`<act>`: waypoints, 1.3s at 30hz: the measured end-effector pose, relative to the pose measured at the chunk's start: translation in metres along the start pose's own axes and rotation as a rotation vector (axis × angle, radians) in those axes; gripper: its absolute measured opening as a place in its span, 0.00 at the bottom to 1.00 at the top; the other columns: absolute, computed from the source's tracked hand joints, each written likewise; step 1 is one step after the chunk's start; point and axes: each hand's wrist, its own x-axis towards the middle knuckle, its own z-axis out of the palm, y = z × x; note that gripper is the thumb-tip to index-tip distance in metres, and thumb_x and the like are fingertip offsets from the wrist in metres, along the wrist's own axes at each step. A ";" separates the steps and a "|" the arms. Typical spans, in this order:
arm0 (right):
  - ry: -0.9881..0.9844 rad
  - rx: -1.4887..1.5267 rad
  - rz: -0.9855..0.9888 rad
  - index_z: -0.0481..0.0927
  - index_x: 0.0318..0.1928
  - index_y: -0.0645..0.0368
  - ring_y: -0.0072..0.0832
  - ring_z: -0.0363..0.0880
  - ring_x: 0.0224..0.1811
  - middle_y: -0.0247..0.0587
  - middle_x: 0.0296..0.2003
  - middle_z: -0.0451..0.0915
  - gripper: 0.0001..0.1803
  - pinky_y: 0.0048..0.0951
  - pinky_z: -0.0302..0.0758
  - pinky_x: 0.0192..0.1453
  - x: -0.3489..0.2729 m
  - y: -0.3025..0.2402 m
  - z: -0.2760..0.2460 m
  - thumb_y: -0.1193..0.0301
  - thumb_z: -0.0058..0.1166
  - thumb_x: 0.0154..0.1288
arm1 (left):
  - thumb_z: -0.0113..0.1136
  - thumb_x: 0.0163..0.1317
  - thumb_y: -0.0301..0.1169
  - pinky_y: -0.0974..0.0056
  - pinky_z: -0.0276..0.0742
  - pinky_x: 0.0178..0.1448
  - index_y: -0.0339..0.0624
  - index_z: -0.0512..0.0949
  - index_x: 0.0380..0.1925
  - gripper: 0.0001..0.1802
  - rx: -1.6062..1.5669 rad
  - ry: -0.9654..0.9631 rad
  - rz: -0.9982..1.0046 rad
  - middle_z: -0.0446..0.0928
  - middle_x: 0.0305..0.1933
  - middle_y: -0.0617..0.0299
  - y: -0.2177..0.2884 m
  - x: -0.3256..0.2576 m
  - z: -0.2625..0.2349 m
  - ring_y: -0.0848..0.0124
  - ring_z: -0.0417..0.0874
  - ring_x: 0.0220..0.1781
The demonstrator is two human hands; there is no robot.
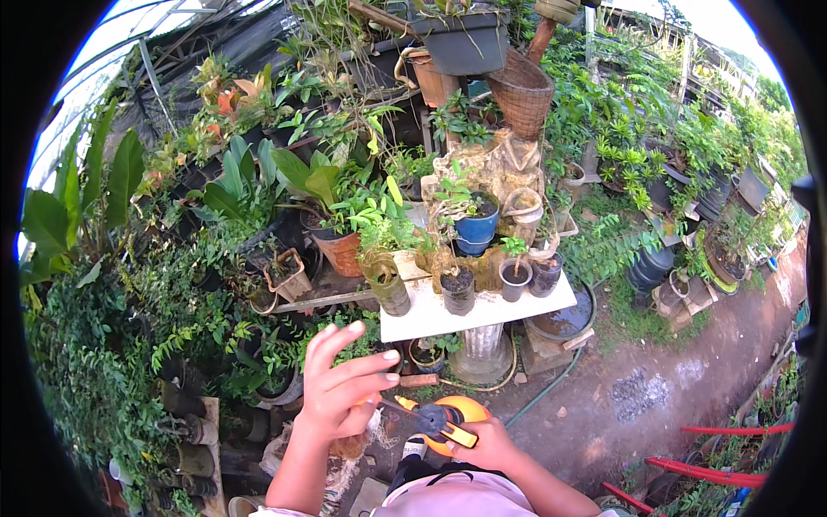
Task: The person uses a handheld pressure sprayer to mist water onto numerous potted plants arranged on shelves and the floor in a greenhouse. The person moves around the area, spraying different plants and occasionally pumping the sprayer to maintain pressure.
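**Orange sprayer held low before a crowded plant stand**

A garden nursery fills the view, with leafy shrubs (95,362) banked thickly along the left side and rows of potted greenery (689,146) running off to the upper right. A bare dirt path (655,388) crosses the lower right, and a green hose (551,388) curls over it towards the stand.

At the centre stands a white shelf board (508,312) on a pale pedestal (481,345). On it sit several small dark pots (458,289), a grey pot (515,280) and a mossy green vase (388,289). Behind them are a blue glazed pot (476,228) and a terracotta pot (342,252) with broad leaves. Higher up hang a dark plastic planter (465,39) and a woven basket (522,93).

Near the lower edge, close to the person's chest and below the shelf board, is the orange spray bottle (455,418), with a black pump head and a yellow trigger part. The right hand (487,444) is wrapped around the bottle from below, fingers curled against its body and mostly hidden behind it. The left hand (345,383) is raised just left of the bottle, fingers spread loosely and slightly bent, palm turned towards the sprayer's nozzle; it appears close to the nozzle tip, though I cannot tell if it touches it.

Red metal bars (732,429) lie at the lower right corner.
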 end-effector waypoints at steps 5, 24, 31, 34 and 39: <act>0.007 -0.034 0.005 0.86 0.34 0.58 0.41 0.82 0.22 0.46 0.20 0.80 0.17 0.38 0.77 0.30 0.002 -0.003 0.005 0.57 0.65 0.55 | 0.56 0.63 0.34 0.41 0.57 0.74 0.45 0.80 0.27 0.09 -0.222 0.399 -0.258 0.85 0.43 0.57 0.017 -0.037 0.057 0.46 0.75 0.65; -0.055 0.503 0.023 0.75 0.30 0.64 0.22 0.72 0.22 0.35 0.19 0.74 0.29 0.26 0.68 0.28 0.077 -0.045 0.044 0.46 0.40 0.64 | 0.35 0.77 0.48 0.58 0.58 0.73 0.33 0.71 0.60 0.30 -1.039 0.283 -1.223 0.75 0.60 0.52 -0.029 -0.107 0.097 0.65 0.74 0.62; -0.126 0.522 0.064 0.76 0.39 0.64 0.24 0.78 0.33 0.37 0.28 0.78 0.18 0.27 0.74 0.41 0.131 -0.048 0.091 0.60 0.43 0.66 | 0.33 0.77 0.48 0.59 0.69 0.67 0.32 0.73 0.53 0.29 -1.200 0.112 -1.222 0.80 0.55 0.49 -0.115 -0.102 0.075 0.63 0.79 0.58; -0.151 0.528 0.066 0.76 0.42 0.64 0.26 0.79 0.38 0.38 0.33 0.80 0.15 0.29 0.74 0.46 0.161 -0.054 0.117 0.64 0.43 0.67 | 0.35 0.76 0.44 0.59 0.70 0.66 0.33 0.74 0.51 0.26 -1.199 0.021 -1.224 0.81 0.52 0.51 -0.158 -0.102 0.068 0.64 0.79 0.57; -0.176 0.408 0.024 0.75 0.47 0.66 0.32 0.83 0.40 0.42 0.38 0.82 0.15 0.34 0.77 0.50 0.213 -0.056 0.146 0.67 0.42 0.71 | 0.37 0.76 0.40 0.60 0.70 0.65 0.33 0.77 0.46 0.23 -1.237 -0.004 -1.173 0.80 0.49 0.54 -0.225 -0.111 0.065 0.64 0.78 0.56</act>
